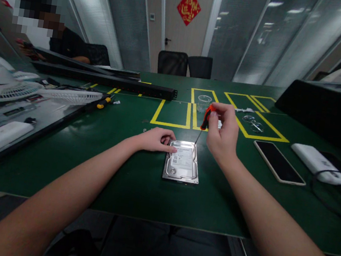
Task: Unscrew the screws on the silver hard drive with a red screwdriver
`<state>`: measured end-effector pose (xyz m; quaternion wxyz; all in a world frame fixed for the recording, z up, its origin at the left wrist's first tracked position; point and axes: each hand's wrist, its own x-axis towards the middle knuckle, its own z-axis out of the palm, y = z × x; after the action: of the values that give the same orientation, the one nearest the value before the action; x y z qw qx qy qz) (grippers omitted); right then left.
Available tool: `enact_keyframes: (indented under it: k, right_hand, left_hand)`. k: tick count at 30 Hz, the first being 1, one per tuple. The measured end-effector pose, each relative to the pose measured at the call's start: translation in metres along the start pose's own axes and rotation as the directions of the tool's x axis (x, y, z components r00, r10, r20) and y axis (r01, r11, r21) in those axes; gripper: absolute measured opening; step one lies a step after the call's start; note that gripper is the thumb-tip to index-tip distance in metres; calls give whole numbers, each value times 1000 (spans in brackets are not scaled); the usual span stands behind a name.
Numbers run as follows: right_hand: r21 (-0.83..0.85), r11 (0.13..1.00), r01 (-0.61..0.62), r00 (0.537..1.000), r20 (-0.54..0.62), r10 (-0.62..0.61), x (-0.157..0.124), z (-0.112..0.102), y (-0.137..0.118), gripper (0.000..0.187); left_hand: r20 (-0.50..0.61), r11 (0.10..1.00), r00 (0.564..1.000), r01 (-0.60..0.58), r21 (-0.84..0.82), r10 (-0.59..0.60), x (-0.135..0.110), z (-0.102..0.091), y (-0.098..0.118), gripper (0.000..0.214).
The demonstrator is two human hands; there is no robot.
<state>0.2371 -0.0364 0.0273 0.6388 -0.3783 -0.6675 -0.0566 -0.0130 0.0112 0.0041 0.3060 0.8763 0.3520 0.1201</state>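
Observation:
A silver hard drive (184, 164) with a white label lies flat on the green table in front of me. My left hand (157, 140) grips its left edge, the thumb resting on the top face and the other fingers curled at the far left corner. Pinched in my right hand (225, 132) is a screwdriver (206, 117) with an orange and black handle. Its thin shaft points down, and the tip meets the drive near the far right corner. Whether the tip sits in a screw is too small to tell.
Right of the drive are a phone (279, 162), a white power strip (320, 164) and a dark cable. Beyond lie a clear cup (204, 102) and glasses (252, 124). A long black bar (107, 81), a yellow-handled tool (104, 102) and white fan parts occupy the left. People sit at both sides.

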Motion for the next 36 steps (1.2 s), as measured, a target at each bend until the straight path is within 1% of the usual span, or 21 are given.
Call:
enact_keyframes:
  k: [14, 21, 26, 31, 36]
  right_hand:
    - [57, 998, -10, 1000, 18, 9, 0, 0, 0, 20]
    - [100, 995, -20, 1000, 19, 18, -1, 1, 1, 22]
    - [70, 997, -11, 1000, 6, 10, 0, -1, -2, 22]
    - [55, 998, -17, 1000, -10, 18, 0, -1, -4, 21]
    - [31, 999, -19, 1000, -22, 20, 1, 1, -2, 20]
  left_hand:
    - [10, 1000, 1000, 16, 7, -16, 0, -1, 1, 62]
    - [6, 1000, 1000, 5, 5, -5, 0, -1, 0, 61]
    - [14, 1000, 1000, 11, 1, -11, 0, 0, 0, 60]
    - [-6, 1000, 1000, -12, -3, 12, 0, 1, -1, 58]
    - [1, 1000, 1000, 4, -3, -4, 0, 1, 0, 59]
